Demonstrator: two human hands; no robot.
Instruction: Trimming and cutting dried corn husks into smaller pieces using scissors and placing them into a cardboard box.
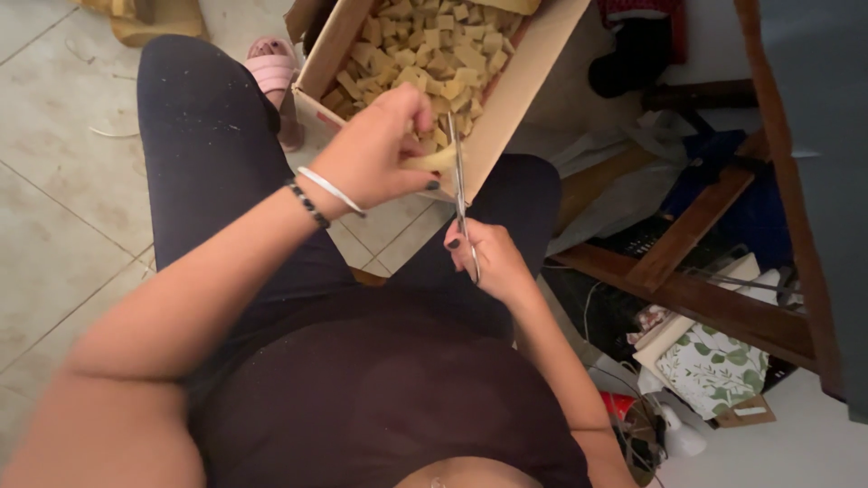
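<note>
My left hand (375, 154) pinches 1 pale strip (432, 161) by its near end, just above my right hand (484, 258), which grips the scissors (461, 194) with blades against this light, soft-looking, likely easily bent strip, the box (524, 86) of cut pieces just beyond.

Tiled floor (63, 235), cardboard box (520, 81), pink slipper (274, 68)
</note>
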